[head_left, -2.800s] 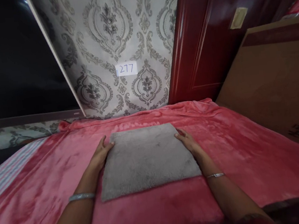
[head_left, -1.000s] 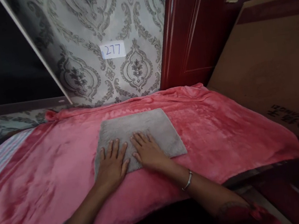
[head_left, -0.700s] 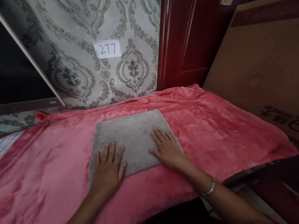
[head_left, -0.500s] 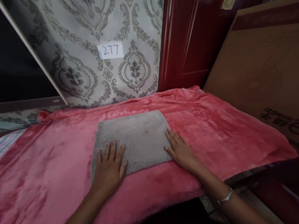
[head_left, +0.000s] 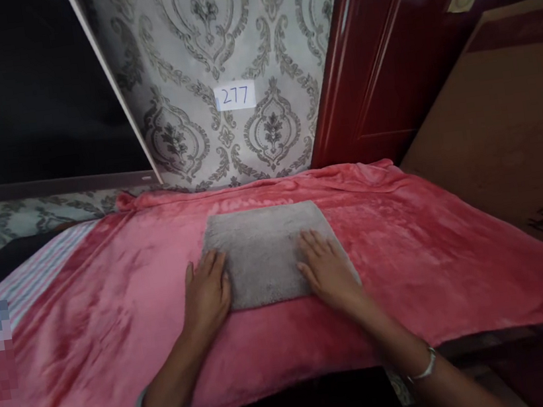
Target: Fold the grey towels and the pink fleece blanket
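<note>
A grey plush cloth (head_left: 263,258), roughly rectangular, lies flat on a pink fleece blanket (head_left: 131,315) in front of me. At its left edge my left hand (head_left: 206,291) rests palm down, fingers extended and fairly close together, partly on the cloth and partly on the blanket. My right hand (head_left: 327,268) lies flat over the right part of the cloth, fingers stretched forward and the thumb a little apart. Neither hand grips anything. The hands cover the cloth's lower left and lower right parts.
A dark screen (head_left: 27,95) stands at the back left. Behind the blanket is patterned wallpaper with a paper label (head_left: 235,95) reading 277. To the right are a dark red door (head_left: 381,49) and a large cardboard box (head_left: 505,119). Striped fabric (head_left: 53,255) shows at left.
The camera has turned left, so the scene sits farther right. My left hand has shifted to the cloth's left edge, its fingers less spread. My right hand reaches farther in over the cloth.
</note>
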### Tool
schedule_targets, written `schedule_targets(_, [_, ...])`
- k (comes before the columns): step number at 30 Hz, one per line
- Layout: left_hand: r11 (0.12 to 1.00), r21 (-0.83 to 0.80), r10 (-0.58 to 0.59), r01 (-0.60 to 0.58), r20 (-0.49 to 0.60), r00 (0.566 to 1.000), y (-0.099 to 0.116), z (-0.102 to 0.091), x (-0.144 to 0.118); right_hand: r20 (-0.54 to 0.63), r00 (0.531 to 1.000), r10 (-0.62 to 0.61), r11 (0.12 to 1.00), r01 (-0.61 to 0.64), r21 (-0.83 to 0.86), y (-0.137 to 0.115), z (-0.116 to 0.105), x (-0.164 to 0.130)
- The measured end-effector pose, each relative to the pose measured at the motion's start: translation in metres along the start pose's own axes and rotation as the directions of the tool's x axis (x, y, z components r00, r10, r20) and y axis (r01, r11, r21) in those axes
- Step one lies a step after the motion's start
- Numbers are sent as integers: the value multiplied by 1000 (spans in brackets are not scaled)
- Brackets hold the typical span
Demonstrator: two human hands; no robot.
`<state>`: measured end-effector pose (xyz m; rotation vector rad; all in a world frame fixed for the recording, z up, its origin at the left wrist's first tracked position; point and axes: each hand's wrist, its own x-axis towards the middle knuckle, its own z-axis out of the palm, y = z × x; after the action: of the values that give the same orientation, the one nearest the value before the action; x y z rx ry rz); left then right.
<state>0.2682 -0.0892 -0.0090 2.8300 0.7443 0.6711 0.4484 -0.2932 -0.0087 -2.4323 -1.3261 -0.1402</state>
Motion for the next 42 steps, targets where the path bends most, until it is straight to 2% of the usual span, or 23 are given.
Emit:
schedule_targets(3, [995,-95,-47,40,-74,996,-14,3,-1,66,984,-164,986,162,32,-52,1,19])
schedule_targets(6, [957,-249,-180,150,-103,978,-32,5,1,102,953,-286,956,276,96,-99,6,37])
schedule_targets(9, [917,-273,-307,292,-13,952,-39,2,4,120,936,-331,939,314,140,-129,18,50])
schedule_targets(12, [936,-94,-329,339,111,938,-30,-3,5,142,929,-342,937,326,126,-142,38,53])
schedule_targets(16, [945,98,-325,311,198,925,-15,-6,5,148,925,-350,936,340,87,-138,57,49])
schedule_targets(19, [946,130,-320,298,202,926,-11,-6,5,163,936,-311,950,300,86,-123,55,45])
schedule_targets(27, [946,109,-322,306,188,928,-13,-8,5,207,975,-80,994,92,-51,-47,27,11])
schedule_targets(30, [949,75,-314,305,180,932,-14,-8,5,182,983,-12,996,26,-79,-17,21,-5])
schedule_targets(33, [946,42,-324,322,192,926,-18,-10,6,154,988,16,999,-8,-50,2,14,-11])
schedule_targets(35, [950,30,-312,312,176,933,-22,-12,7,139,990,19,999,-15,-28,4,8,-6])
schedule_targets(37, [963,51,-268,264,110,957,-25,-17,10,114,993,-10,1000,12,-16,-3,3,5])
schedule_targets(40, [983,114,-148,143,35,988,-24,-24,24,105,989,-108,994,108,4,-29,1,34])
schedule_targets(42, [990,129,-73,62,82,994,-19,-25,38,119,978,-170,985,168,26,-51,5,54])
